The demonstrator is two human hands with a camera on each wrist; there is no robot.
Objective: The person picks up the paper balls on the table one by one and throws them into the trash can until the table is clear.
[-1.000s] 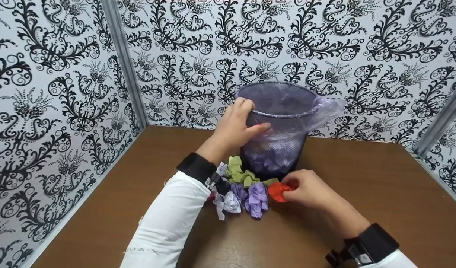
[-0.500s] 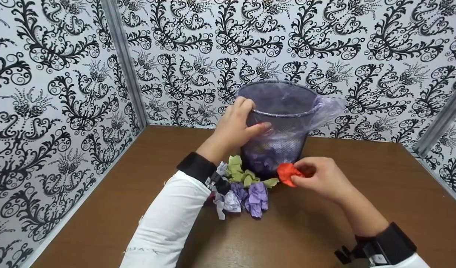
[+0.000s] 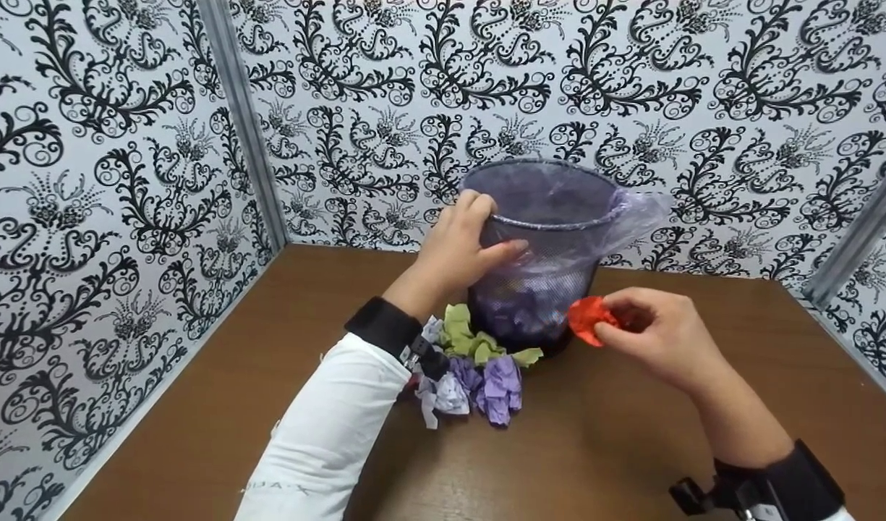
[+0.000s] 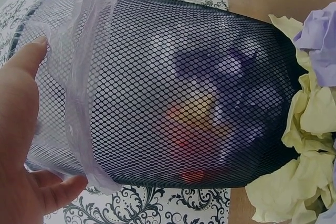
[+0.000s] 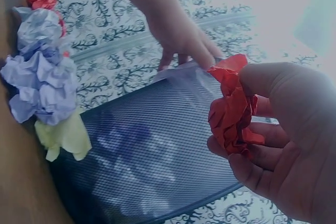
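Note:
A black mesh wastebasket (image 3: 551,246) lined with a clear plastic bag (image 3: 634,210) stands on the brown table (image 3: 631,449) by the back wall. My left hand (image 3: 461,246) grips its rim, fingers over the edge and thumb on the mesh. My right hand (image 3: 656,333) pinches a crumpled red paper ball (image 3: 589,318) in the air beside the basket's lower right side; the right wrist view shows the same red ball (image 5: 231,114) held by thumb and fingers. Crumpled green paper (image 3: 468,336) and purple paper (image 3: 497,387) lie at the basket's foot.
Patterned black-and-white walls (image 3: 124,181) close in the table on the left, back and right. A pale crumpled paper (image 3: 443,394) lies by my left sleeve. More crumpled paper shows through the basket mesh (image 4: 199,124).
My right hand lifted the red paper ball off the table and moved it up and to the right beside the basket. The left hand stayed on the rim.

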